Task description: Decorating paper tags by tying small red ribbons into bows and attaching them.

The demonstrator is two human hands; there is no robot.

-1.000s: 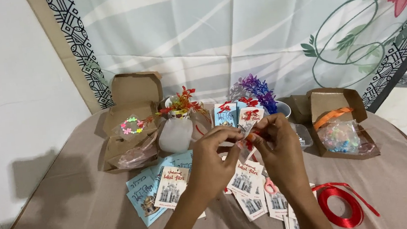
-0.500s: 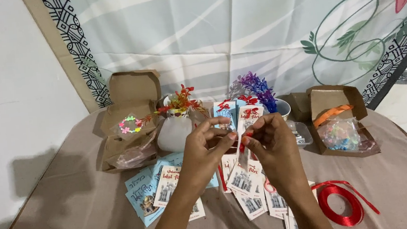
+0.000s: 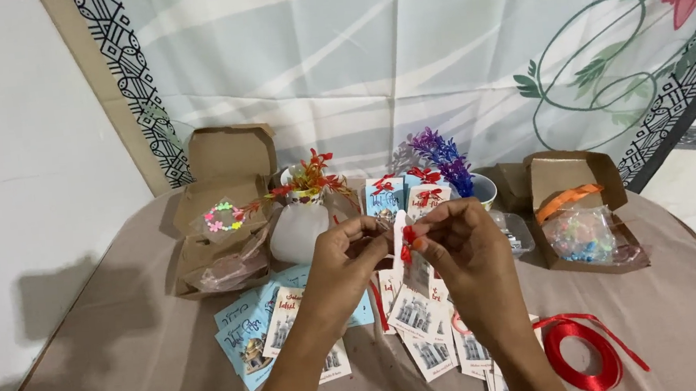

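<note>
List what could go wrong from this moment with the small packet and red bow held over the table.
1. Both hands, left hand and right hand, pinch the small clear packet by fingertips only; the tiny red bow might slip off or sit crooked.
2. The packet is held above the printed cards; if dropped, it may be hard to spot among them.
3. The red ribbon roll lies unwound near the right forearm and might snag or get dragged.

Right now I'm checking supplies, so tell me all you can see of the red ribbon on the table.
The red ribbon is a glossy, satin-looking band wound in a loose flat coil, lying on the brown tablecloth at the near right. One loose end trails out to the right. It lies beside the printed cards; whether it touches them is unclear. Neither hand touches it.
</note>
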